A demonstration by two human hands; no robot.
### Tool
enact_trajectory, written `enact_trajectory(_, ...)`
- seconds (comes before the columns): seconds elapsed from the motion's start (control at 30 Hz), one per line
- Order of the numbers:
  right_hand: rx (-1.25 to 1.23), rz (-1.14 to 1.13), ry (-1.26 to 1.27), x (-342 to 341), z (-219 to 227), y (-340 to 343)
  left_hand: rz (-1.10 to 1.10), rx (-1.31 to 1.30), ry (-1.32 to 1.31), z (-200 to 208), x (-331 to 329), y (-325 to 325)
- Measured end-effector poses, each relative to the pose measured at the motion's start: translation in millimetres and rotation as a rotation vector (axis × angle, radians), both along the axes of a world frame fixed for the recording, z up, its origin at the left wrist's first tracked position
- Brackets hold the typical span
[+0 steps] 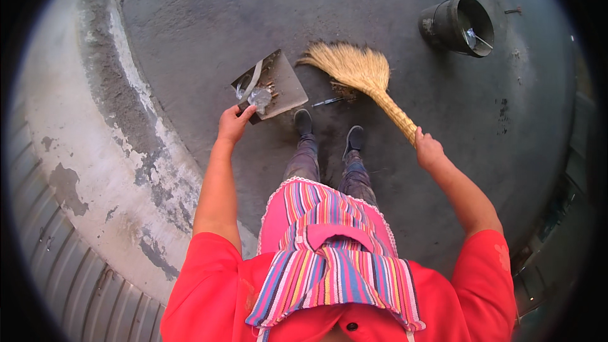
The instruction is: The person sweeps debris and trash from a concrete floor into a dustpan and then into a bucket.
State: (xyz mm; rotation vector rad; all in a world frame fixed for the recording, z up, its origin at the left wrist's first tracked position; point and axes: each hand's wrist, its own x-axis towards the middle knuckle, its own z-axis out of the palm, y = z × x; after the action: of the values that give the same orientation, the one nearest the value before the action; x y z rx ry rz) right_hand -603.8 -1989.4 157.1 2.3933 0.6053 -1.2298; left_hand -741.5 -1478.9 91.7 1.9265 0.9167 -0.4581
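My left hand is closed on the near left edge of a metal dustpan. Inside the pan lie crumpled clear plastic and brown bits of debris; a pale curved strip crosses over it. A straw broom is gripped low on its bound stem by my right hand. The broom's bristles fan out on the floor to the right of the pan, apart from it. Between them, near my feet, lies a thin pen-like stick beside some dark dirt.
A dark bucket stands at the far right, with a stick and shiny plastic inside. Beyond it lies a small reddish piece. A peeling, whitish wall curves along the left, with ribbed metal sheeting behind it. My shoes rest on the grey floor.
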Motion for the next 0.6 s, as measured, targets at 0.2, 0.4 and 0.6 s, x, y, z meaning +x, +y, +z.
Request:
enact_trajectory(0.2,0.012,-0.229,0.023,-34,79,-12,0.05,-0.083,-0.047,20,2,20)
enact_trajectory(0.4,0.136,-0.691,-0.063,-90,107,-57,-0.176,0.02,0.032,57,34,18)
enact_trajectory(0.6,0.331,-1.429,-0.004,-99,46,-19,-0.443,0.15,0.16,-7,81,-25)
